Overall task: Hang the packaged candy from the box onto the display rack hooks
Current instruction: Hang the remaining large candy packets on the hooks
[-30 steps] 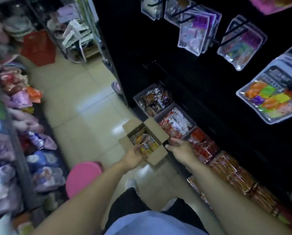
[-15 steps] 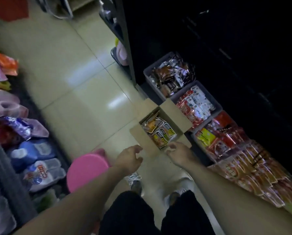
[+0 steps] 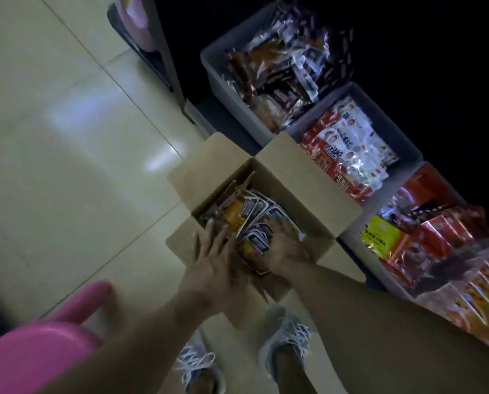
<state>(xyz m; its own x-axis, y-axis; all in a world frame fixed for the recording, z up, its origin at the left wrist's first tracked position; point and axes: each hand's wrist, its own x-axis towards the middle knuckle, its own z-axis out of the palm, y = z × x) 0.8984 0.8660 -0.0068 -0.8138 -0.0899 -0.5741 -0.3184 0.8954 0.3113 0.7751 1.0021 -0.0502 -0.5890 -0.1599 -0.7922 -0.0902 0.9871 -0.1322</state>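
At the far left a pink round object (image 3: 35, 354) is cut off by the lower edge, its kind unclear. Right of it runs pale tiled floor (image 3: 67, 155). In the middle the open cardboard box (image 3: 303, 189) stands on the floor with its flaps spread, and the packaged candy (image 3: 246, 214) lies inside it in a loose pile, too overlapped to count. The left hand (image 3: 212, 260) reaches over the box's near flap with fingers straight and spread, fingertips touching the packets. The right hand (image 3: 283, 248) is deeper in the box, on the packets; motion blur hides whether its fingers grip one. Below, two grey laced shoes (image 3: 286, 339) show between the forearms. To the right, three grey bins (image 3: 217, 78) of snack packets stand in a row just beside the box, the nearest partly hidden behind its right flap. Farther right, orange packets (image 3: 476, 302) lie blurred and cropped. The upper right is black.
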